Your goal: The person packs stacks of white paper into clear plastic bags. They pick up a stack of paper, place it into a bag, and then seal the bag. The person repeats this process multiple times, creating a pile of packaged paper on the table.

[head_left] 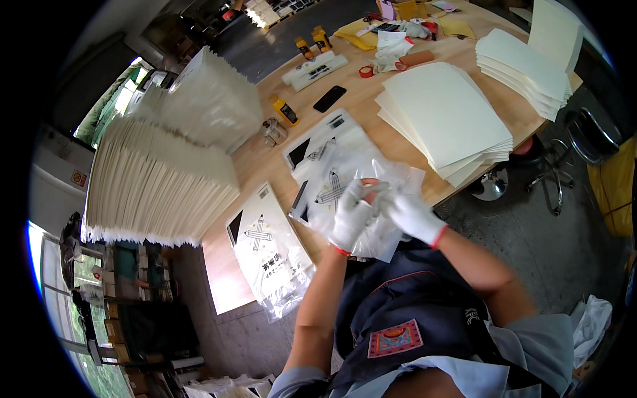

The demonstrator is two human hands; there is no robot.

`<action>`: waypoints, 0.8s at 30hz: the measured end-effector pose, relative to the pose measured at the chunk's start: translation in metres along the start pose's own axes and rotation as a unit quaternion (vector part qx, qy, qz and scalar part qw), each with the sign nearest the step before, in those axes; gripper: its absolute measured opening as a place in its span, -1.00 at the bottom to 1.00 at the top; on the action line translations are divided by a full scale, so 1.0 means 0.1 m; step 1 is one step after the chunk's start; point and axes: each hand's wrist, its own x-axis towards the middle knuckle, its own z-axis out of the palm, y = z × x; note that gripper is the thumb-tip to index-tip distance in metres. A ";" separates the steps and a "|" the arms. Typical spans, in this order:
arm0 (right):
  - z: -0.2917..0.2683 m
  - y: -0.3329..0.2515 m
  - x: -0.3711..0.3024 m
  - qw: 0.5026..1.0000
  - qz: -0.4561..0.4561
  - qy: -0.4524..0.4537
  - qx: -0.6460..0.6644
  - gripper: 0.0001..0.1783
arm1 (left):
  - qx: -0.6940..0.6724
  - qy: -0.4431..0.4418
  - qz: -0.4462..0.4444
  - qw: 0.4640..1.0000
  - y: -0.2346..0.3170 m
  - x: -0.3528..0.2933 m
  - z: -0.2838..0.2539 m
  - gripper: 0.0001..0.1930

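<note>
My left hand (pixel 352 217), in a white glove with a red cuff, pinches the edge of a clear plastic bag (pixel 385 247) close to my body. My gloved right hand (pixel 410 213) comes in from the right, slightly smeared, its fingers closed on the same bag near the left fingertips. Beneath the bag and left hand shows a pencil drawing (pixel 330 190) with a black corner. A similar printed packet (pixel 315 149) lies just behind. To the left rests a pile of bagged packets (pixel 269 249) with the same pencil print, its clear plastic end overhanging the table's front edge.
Tall stacks of cream sheets (pixel 159 179) and plastic-wrapped packs (pixel 215 99) stand left. Loose white sheets (pixel 441 113) lie right, with another stack (pixel 521 66) beyond. A phone (pixel 330 99), yellow bottle (pixel 284 110), glass jar (pixel 273 132) and red tape roll (pixel 366 71) sit farther back.
</note>
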 end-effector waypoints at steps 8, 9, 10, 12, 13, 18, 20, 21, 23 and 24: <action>0.20 0.15 -0.47 0.968 -0.152 0.010 -0.201 -0.80 | 0.366 -0.190 0.334 0.847 0.19 -0.94 0.86 -0.53; 0.19 0.15 -0.48 0.964 -0.175 0.030 -0.196 -0.81 | 0.300 -0.158 0.424 0.840 0.09 -0.96 0.88 -0.60; 0.13 0.21 -0.43 0.957 -0.194 0.061 -0.207 -0.81 | 0.340 -0.109 0.427 0.831 0.02 -0.85 0.88 -0.65; 0.12 0.46 -0.17 0.937 -0.241 0.130 -0.219 -0.82 | 0.417 -0.008 0.425 0.803 -0.28 -0.57 0.72 -0.74; 0.06 0.59 -0.03 0.923 -0.263 0.162 -0.230 -0.83 | 0.440 0.037 0.358 0.822 -0.42 -0.45 0.61 -0.75; -0.73 0.19 -0.15 0.922 -0.119 0.097 -0.355 -0.76 | 0.595 0.057 0.062 0.799 -0.81 -0.26 -0.13 -0.62; -0.99 0.34 -0.04 0.870 -0.142 0.171 -0.441 -0.74 | 0.619 0.074 0.059 0.780 -1.08 -0.12 -0.27 -0.60; -1.06 0.38 0.03 0.874 -0.115 0.151 -0.448 -0.74 | 0.611 0.102 0.088 0.780 -1.61 0.10 -0.54 -0.57; -1.22 0.60 0.05 0.872 -0.092 0.124 -0.465 -0.75 | 0.607 0.100 0.118 0.780 -1.85 0.36 -0.69 -0.54; -1.29 0.71 0.04 0.868 -0.102 0.115 -0.471 -0.74 | 0.611 0.078 0.117 0.779 -1.73 0.45 -0.69 -0.55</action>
